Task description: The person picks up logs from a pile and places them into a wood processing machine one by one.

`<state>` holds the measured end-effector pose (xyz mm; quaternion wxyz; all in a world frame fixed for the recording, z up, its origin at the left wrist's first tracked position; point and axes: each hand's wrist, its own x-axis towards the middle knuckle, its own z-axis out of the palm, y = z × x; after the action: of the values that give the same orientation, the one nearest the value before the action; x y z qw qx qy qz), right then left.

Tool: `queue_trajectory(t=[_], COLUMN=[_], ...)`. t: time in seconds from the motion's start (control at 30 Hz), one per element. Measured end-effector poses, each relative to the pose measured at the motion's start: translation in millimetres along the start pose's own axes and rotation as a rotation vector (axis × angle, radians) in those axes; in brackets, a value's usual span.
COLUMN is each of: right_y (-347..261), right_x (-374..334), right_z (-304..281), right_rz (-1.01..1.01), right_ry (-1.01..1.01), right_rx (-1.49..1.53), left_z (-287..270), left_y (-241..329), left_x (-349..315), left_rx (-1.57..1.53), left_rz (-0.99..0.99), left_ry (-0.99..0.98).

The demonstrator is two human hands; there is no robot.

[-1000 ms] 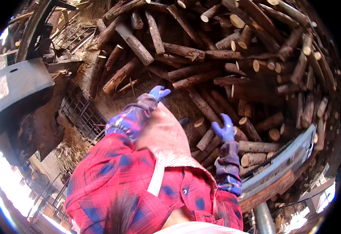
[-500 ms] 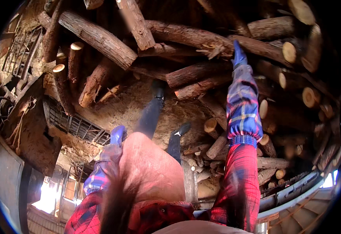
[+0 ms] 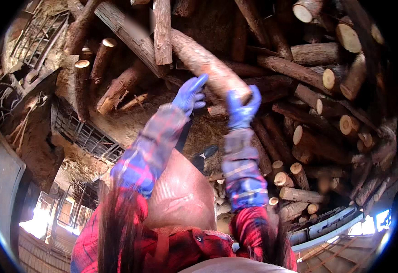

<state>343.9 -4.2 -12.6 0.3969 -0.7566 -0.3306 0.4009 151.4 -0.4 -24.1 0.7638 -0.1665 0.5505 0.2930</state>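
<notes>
A thick bark-covered log (image 3: 208, 63) slants toward me, its near end raised. My right hand (image 3: 242, 109), in a blue glove, is closed round that end, with fingers and thumb on either side. Just left of the log is my left hand (image 3: 191, 94), gloved the same way. Its fingers are apart and reach toward the log's side; whether the fingertips touch the bark I cannot tell. At its far end the log passes beside an upright-lying shorter log (image 3: 163, 34).
Many cut logs (image 3: 319, 141) lie heaped on the right. Several short logs (image 3: 81, 86) lean at the left beside a metal grate (image 3: 87, 132). A wooden board (image 3: 1, 182) stands far left. A metal rail (image 3: 331, 223) runs along the lower right. My shoe (image 3: 208, 151) rests on dirt.
My right hand has drawn back from the far pile, with the log's near end now lifted in it. My left hand has risen from beside the apron to the log.
</notes>
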Motion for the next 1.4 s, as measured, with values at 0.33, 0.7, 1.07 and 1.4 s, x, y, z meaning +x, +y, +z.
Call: queue_trajectory(t=[0.33, 0.7, 1.07, 1.4], right_y=[-126.8, -217.2, -341.3, -158.4], right_x=[-141.5, -261.4, -387.5, -360.3], right_z=[-87.9, -511.1, -969.1, -994.0], right_rz=[0.698, 0.530, -0.372, -0.205], right_ry=[-0.245, -0.482, 0.599, 0.497], right_rx=[0.483, 1.300, -0.323, -0.840], left_z=[52.8, 236.9, 265.7, 143.6], left_y=[-9.6, -323.0, -462.4, -372.9], left_x=[-224.0, -452.5, -473.3, -449.9], left_rx=[0.273, 0.984, 1.326, 1.466], left_rz=[-0.090, 0.262, 0.694, 0.914], left_ry=[-0.303, -0.912, -0.876, -0.431])
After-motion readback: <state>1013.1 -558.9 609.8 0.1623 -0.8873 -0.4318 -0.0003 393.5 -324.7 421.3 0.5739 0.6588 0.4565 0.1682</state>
